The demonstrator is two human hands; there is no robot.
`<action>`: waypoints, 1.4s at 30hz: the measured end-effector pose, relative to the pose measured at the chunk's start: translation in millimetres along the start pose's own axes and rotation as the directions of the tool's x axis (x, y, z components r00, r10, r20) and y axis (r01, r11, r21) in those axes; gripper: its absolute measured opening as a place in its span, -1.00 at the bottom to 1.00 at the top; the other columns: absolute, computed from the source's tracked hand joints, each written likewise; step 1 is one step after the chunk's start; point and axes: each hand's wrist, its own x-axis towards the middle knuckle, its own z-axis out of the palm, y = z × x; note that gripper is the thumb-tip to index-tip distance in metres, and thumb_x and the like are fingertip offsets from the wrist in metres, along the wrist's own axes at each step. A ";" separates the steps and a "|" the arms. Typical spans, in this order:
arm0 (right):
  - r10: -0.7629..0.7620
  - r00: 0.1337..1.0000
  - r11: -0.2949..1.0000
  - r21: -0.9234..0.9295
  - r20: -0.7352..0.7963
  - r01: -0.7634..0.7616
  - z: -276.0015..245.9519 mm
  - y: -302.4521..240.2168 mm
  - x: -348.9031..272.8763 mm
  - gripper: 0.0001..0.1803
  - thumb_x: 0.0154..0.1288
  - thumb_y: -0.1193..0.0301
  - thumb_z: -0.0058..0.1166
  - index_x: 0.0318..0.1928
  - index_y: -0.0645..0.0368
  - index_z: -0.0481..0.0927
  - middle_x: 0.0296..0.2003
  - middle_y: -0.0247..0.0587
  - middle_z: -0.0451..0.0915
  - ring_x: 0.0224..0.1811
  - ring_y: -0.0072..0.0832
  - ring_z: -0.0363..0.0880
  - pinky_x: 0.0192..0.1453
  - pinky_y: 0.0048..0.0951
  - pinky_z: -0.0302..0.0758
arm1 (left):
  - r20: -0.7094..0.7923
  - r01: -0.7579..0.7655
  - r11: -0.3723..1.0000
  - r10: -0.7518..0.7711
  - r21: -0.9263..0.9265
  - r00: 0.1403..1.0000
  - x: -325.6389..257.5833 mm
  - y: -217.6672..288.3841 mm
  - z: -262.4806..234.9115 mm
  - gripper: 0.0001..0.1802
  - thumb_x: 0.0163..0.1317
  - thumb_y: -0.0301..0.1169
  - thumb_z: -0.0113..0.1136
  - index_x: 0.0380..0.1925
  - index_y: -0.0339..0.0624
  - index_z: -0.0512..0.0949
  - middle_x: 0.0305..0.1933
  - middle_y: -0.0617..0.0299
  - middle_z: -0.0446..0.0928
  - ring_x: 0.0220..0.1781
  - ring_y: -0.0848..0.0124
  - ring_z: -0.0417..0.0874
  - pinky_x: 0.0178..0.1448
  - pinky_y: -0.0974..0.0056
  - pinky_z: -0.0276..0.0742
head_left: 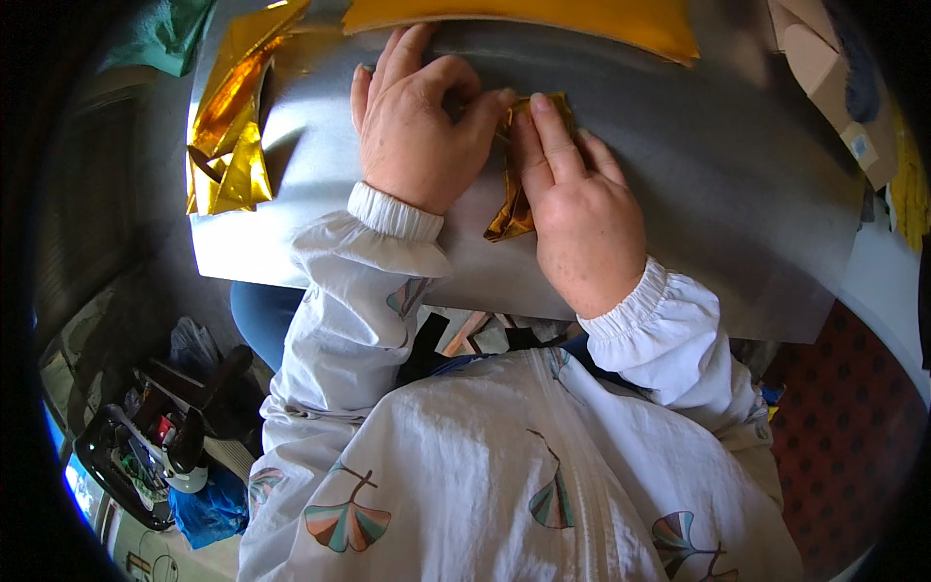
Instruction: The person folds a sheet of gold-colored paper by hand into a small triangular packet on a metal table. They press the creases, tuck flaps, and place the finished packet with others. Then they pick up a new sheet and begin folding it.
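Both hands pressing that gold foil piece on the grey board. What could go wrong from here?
1. The folded gold foil piece is thin and creased; the right hand and left hand press it close together, so it might tear or take a stray crease.
2. The grey board looks smooth, so the foil could slip under the fingers.
3. The crumpled gold foil lies at the board's left edge and could slide off if the board is jogged.

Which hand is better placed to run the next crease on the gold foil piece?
Probably the right hand: its index finger already lies along the folded gold foil piece, pressing it onto the grey sheet. The left hand only touches the top corner.
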 end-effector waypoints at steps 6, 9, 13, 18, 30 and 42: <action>-0.001 1.000 0.996 -0.086 0.027 0.003 4.5 -0.9 -0.3 -0.45 0.21 0.50 0.11 0.23 0.38 0.42 0.27 0.14 0.35 0.06 -0.06 0.59 0.37 -0.23 0.33 | -0.104 0.070 0.996 -0.077 -0.063 0.992 2.8 -11.8 -4.5 -0.76 -0.05 -0.24 0.44 -0.50 -0.14 0.65 0.13 0.12 0.51 0.17 0.13 0.49 0.41 -0.06 0.11; 0.007 1.000 0.998 -0.062 0.024 -0.006 3.5 -0.2 -1.4 -0.48 0.26 0.49 0.10 0.24 0.34 0.42 0.28 0.12 0.34 0.09 -0.03 0.57 0.36 -0.23 0.35 | -0.121 0.157 0.945 -0.198 -0.286 0.973 -10.1 -7.7 -8.6 -0.81 0.02 -0.36 0.38 -0.36 -0.16 0.66 0.10 0.19 0.57 0.17 0.16 0.52 0.39 0.04 0.18; 0.044 0.999 0.999 -0.018 0.032 -0.043 2.0 -0.6 -3.0 -0.47 0.26 0.50 0.10 0.26 0.31 0.40 0.30 0.07 0.33 0.16 -0.02 0.51 0.35 -0.24 0.36 | 0.114 -0.427 0.893 0.414 0.138 0.903 -36.9 6.8 -14.9 -0.52 0.26 -0.22 0.17 0.17 -0.06 0.47 0.33 0.23 0.41 0.44 0.26 0.30 0.49 0.00 0.06; 0.093 0.995 0.995 -0.040 0.022 -0.092 5.3 -5.5 -2.0 -0.44 0.24 0.57 0.04 0.28 0.28 0.37 0.31 0.04 0.32 0.20 -0.05 0.47 0.34 -0.23 0.37 | 0.336 -0.336 0.912 0.248 0.236 0.909 -39.7 9.1 -16.1 -0.18 0.31 0.32 -0.40 0.40 0.07 0.23 0.48 0.24 0.18 0.53 0.30 0.11 0.58 -0.02 -0.22; -0.001 1.000 0.999 -0.053 -0.005 0.001 3.3 0.3 -2.8 -0.43 0.27 0.50 0.12 0.29 0.33 0.34 0.33 0.10 0.27 0.10 -0.06 0.57 0.37 -0.26 0.37 | 0.058 -0.195 0.979 0.199 -0.056 0.978 -11.6 -21.5 -23.0 -0.69 0.19 -0.46 0.14 -0.04 -0.05 0.61 0.28 0.14 0.47 0.43 0.11 0.31 0.47 -0.03 0.09; 0.002 1.000 0.999 -0.033 -0.029 -0.003 2.9 0.9 -3.9 -0.41 0.25 0.54 0.15 0.30 0.27 0.35 0.35 0.08 0.24 0.11 0.00 0.56 0.36 -0.19 0.39 | 0.021 -0.174 0.977 0.177 -0.120 0.984 -1.9 -16.5 -7.8 -0.86 0.09 -0.44 0.23 -0.32 -0.06 0.67 0.24 0.16 0.51 0.42 0.11 0.32 0.48 -0.05 0.07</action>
